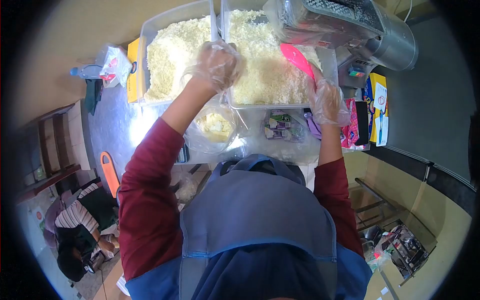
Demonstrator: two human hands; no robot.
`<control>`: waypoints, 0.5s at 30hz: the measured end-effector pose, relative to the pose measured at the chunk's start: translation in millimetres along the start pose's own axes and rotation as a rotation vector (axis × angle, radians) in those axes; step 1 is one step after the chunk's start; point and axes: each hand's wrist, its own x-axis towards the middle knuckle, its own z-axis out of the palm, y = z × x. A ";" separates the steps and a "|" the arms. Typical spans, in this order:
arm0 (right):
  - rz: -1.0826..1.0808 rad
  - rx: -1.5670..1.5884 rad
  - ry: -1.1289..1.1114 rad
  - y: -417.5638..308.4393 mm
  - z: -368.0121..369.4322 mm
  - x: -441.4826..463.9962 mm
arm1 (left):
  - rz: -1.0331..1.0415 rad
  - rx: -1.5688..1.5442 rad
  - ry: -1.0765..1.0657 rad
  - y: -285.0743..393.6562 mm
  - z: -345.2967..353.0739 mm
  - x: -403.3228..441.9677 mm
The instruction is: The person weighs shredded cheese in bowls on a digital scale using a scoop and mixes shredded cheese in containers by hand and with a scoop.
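My right hand [328,102], in a clear plastic glove, grips the handle of a pink spatula [296,57]. Its wide end lies over the right plastic tub [270,106], which holds pale, fluffy shreds like grated cheese [265,75]. Where the two tubs meet, my left hand [216,62], gloved too, has its fingers curled in; whether they grip a rim is hidden. More pale shreds [175,55] fill the left tub [143,60]. Below my left hand, a clear plastic bag [202,142] contains pale yellow chunks [215,125].
A metal grating machine [345,25] overhangs the right tub's far corner. Small purple packets [280,125] lie before that tub. A bottle [87,71] and plastic bags [117,65] stand at left; yellow boxes [377,107] are at right. Another person [82,220] is lower left.
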 end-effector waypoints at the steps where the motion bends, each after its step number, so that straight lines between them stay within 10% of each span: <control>1: 0.004 0.002 0.002 0.5 0.6 -0.8 | 0.004 0.002 -0.001 -4.6 14.9 -4.1; 4: 0.027 0.029 0.018 0.4 1.2 -3.2 | 0.133 -0.270 0.388 -12.1 25.9 0.8; 9: 0.072 -0.027 -0.028 -0.9 -1.2 -4.6 | -0.072 -0.033 -0.362 -6.9 -15.5 31.8; 15: 0.100 0.014 -0.041 1.1 0.7 -5.3 | -0.089 -0.402 -0.101 -7.5 -22.4 34.3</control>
